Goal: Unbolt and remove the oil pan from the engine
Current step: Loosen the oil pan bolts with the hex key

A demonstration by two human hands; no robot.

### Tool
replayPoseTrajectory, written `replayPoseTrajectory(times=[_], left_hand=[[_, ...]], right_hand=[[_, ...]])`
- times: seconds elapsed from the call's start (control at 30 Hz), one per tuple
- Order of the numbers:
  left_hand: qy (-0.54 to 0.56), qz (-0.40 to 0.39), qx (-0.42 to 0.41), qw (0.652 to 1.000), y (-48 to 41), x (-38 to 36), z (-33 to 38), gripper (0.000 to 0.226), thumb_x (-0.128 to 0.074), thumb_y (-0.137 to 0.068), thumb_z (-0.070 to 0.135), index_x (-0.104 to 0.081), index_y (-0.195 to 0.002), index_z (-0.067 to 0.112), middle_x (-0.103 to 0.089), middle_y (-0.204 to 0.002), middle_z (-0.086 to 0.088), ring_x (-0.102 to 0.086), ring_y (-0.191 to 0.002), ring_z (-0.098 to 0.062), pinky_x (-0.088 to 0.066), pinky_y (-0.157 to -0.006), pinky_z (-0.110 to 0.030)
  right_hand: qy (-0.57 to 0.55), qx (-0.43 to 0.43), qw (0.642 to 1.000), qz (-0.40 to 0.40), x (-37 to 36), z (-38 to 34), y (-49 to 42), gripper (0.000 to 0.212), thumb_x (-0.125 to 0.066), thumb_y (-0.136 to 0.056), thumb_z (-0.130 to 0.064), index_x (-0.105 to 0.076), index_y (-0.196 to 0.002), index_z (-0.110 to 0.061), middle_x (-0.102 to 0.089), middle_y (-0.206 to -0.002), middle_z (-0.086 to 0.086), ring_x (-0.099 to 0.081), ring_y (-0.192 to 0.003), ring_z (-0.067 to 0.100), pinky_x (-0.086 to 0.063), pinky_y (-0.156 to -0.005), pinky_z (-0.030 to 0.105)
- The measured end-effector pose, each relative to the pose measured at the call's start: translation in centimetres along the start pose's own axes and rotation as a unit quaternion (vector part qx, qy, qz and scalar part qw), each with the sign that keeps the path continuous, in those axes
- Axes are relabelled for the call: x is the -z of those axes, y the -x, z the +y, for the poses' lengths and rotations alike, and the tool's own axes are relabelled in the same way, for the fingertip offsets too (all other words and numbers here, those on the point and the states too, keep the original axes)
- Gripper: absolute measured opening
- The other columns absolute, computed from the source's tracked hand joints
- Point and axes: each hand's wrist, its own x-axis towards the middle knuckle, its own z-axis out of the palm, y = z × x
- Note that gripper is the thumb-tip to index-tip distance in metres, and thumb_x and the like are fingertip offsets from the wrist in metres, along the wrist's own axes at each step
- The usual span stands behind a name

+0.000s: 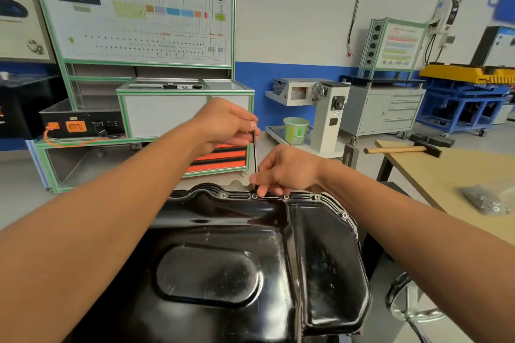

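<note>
A glossy black oil pan (239, 259) fills the lower middle of the view, its flange ringed with silver bolts (286, 197). A thin black hex key (254, 153) stands upright over a bolt on the far flange. My left hand (225, 122) grips the key's top end. My right hand (281, 170) pinches the key's lower shaft just above the flange, fingertips touching the rim.
A wooden table (459, 175) on the right carries a hammer (401, 150) and a plastic bag of small parts (485, 200). A chrome stool frame (409, 303) stands at lower right. Training panels, cabinets and a green bucket (296, 131) stand behind.
</note>
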Motion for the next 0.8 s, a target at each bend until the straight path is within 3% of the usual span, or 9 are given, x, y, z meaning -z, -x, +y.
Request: replayPoseTrajectory(times=[0.13, 0.4, 0.57, 0.8], left_hand=[[0.004, 0.008, -0.030, 0.999, -0.4, -2.5, -1.4, 0.013, -0.065, -0.092, 0.000, -0.069, -0.092, 0.013, -0.076, -0.077, -0.006, -0.075, -0.070, -0.016, -0.060, -0.062, -0.022], [-0.010, -0.001, -0.036, 0.999, -1.1, -2.7, -2.0, 0.014, -0.064, -0.093, 0.001, -0.069, -0.090, 0.014, -0.076, -0.068, 0.001, -0.075, -0.069, -0.015, -0.060, -0.063, -0.023], [-0.036, 0.003, -0.036, 0.999, -1.4, -3.2, -2.0, 0.016, -0.063, -0.093, 0.001, -0.068, -0.087, 0.015, -0.075, -0.076, -0.003, -0.075, -0.067, -0.016, -0.060, -0.062, -0.024], [-0.042, -0.002, -0.030, 0.999, -1.5, -3.5, -2.3, 0.015, -0.061, -0.094, 0.000, -0.068, -0.092, 0.013, -0.075, -0.081, -0.006, -0.075, -0.067, -0.018, -0.062, -0.064, -0.026]], right_hand=[[-0.067, -0.016, 0.998, 0.015, -0.9, 1.7, -0.5, 0.027, -0.064, -0.098, -0.018, -0.065, -0.080, 0.003, -0.055, -0.039, -0.007, -0.040, -0.033, 0.004, -0.036, -0.042, 0.015], [-0.116, -0.015, 0.993, 0.024, -1.4, 2.6, -1.1, 0.028, -0.064, -0.097, -0.017, -0.067, -0.074, -0.002, -0.055, -0.043, -0.002, -0.037, -0.035, 0.005, -0.034, -0.040, 0.016], [-0.118, -0.018, 0.992, 0.042, -1.3, 2.9, -1.3, 0.031, -0.066, -0.096, -0.020, -0.069, -0.069, -0.005, -0.050, -0.053, 0.010, -0.035, -0.038, 0.009, -0.032, -0.041, 0.018], [-0.111, -0.021, 0.993, 0.037, -1.4, 3.1, -1.4, 0.036, -0.067, -0.095, -0.023, -0.067, -0.064, -0.006, -0.044, -0.039, 0.000, -0.035, -0.037, 0.009, -0.032, -0.042, 0.019]])
